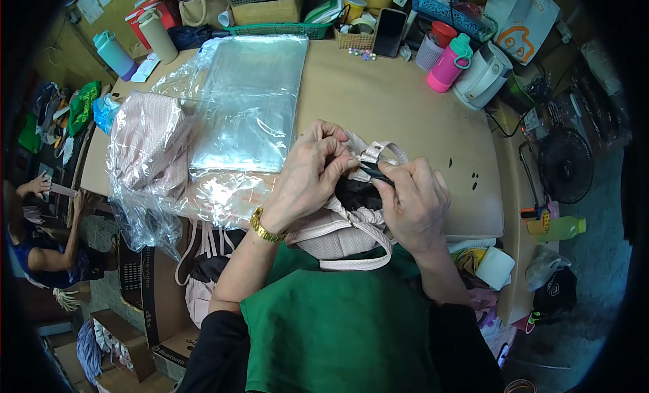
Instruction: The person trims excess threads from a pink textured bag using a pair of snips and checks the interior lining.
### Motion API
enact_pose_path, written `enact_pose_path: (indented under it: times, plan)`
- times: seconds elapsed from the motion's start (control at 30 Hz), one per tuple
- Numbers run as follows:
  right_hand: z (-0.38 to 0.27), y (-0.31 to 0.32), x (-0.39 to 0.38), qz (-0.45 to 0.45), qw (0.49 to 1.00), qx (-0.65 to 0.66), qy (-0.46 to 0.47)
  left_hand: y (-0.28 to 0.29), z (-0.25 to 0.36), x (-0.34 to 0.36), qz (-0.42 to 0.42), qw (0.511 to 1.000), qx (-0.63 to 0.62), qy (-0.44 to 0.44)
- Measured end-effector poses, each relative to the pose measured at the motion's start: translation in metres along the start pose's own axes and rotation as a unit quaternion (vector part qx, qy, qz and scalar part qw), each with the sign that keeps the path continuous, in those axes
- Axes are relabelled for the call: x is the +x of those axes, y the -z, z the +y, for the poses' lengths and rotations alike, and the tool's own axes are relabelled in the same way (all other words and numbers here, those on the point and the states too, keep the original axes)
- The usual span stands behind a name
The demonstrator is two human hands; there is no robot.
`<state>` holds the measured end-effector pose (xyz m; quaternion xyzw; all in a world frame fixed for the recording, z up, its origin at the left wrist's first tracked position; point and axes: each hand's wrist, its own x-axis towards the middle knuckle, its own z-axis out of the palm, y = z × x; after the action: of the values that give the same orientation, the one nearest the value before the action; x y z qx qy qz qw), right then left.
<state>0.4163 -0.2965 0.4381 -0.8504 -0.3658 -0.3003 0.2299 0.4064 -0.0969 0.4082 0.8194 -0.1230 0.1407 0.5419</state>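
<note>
A pale pink bag (331, 239) with a woven texture rests against my front at the table's near edge, its dark lining showing in the opening. The fingertips of my left hand (307, 170), below a gold watch (265, 226), pinch the bag's rim near a short strap. Close beside it, my right hand (418, 200) is closed on a slim black piece (373, 170) at the same rim; whether this is a tool or part of the bag I cannot tell. A looped pink strap (368, 256) hangs over the bag's near side.
Clear plastic sheets (253, 102) and a wrapped pink bag (145, 139) lie left on the table (378, 88). Along the back stand a phone (389, 33), a pink bottle (449, 63) and a kettle (483, 75). Right is a black fan (566, 164). Another person (54, 254) works at far left.
</note>
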Motion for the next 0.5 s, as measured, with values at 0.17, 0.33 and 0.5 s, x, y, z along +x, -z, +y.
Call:
enact_pose_path:
  times: [0.17, 0.33, 0.5]
  plan:
    - [0.006, -0.007, -0.004, 0.019, 0.999, 0.024, 0.02, 0.002, 0.005, -0.004, -0.003, 1.0, 0.019, 0.002]
    - [0.013, -0.013, -0.004, 0.018, 0.994, 0.096, -0.057, 0.005, 0.009, -0.01, 0.019, 1.0, -0.011, -0.003]
    - [0.012, 0.003, -0.01, -0.013, 0.906, 0.343, -0.246, 0.059, 0.011, -0.054, 0.126, 0.99, -0.004, 0.07]
